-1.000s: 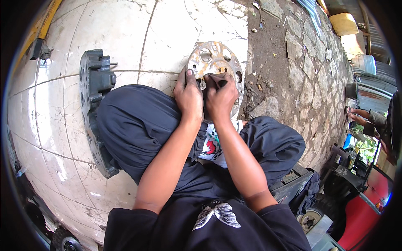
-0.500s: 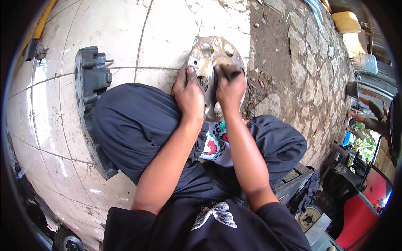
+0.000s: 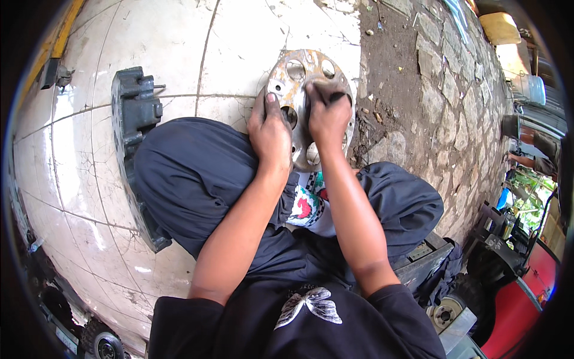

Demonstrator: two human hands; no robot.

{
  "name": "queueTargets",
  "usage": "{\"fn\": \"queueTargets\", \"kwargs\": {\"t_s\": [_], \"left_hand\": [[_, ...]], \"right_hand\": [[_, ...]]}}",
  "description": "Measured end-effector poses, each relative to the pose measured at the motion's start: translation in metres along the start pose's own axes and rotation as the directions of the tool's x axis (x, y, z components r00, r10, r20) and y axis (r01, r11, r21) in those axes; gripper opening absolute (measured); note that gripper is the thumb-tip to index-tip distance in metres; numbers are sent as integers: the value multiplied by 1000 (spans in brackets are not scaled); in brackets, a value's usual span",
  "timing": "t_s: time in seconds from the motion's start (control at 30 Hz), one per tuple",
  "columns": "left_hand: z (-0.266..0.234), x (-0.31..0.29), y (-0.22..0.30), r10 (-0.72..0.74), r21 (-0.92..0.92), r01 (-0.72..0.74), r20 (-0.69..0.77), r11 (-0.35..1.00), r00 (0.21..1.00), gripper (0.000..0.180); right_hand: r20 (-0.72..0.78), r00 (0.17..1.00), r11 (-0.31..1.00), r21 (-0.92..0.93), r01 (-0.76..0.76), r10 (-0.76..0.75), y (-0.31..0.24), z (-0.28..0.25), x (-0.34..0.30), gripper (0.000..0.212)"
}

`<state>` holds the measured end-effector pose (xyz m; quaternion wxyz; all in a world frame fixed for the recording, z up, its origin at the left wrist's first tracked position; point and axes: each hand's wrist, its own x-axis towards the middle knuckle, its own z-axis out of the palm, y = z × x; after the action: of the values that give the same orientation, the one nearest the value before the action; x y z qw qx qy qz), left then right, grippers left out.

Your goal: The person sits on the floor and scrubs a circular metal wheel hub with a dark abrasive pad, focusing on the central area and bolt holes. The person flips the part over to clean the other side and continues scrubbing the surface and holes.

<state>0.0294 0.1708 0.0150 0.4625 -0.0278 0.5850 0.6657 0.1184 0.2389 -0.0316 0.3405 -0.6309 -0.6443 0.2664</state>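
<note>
at your far left a yellow bar (image 3: 58, 37) crosses the corner, then a dark metal block (image 3: 139, 109) sits on the pale tiles (image 3: 230, 51) beside your knee. your left hand (image 3: 270, 128) grips the left edge of the rusty, holed metal disc (image 3: 302, 122), thumb on its face; the disc is ahead of you, between your knees. your right hand (image 3: 330, 116) is curled, pinching a dark scrap (image 3: 339, 96), fingertips against the disc. further right lie bare dirt (image 3: 385, 72) and stone paving (image 3: 445, 122).
</note>
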Motion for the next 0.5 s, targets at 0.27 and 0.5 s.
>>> {"fn": "queueTargets", "kwargs": {"t_s": [0.27, 0.5], "left_hand": [[5, -6, 6, -36, -42, 35, -15, 998, 999, 31], [3, 3, -4, 45, -57, -46, -21, 997, 999, 33]], "right_hand": [[-21, 999, 995, -88, -40, 39, -6, 2, 14, 26], [55, 995, 996, 10, 88, -88, -8, -14, -20, 21]]}}
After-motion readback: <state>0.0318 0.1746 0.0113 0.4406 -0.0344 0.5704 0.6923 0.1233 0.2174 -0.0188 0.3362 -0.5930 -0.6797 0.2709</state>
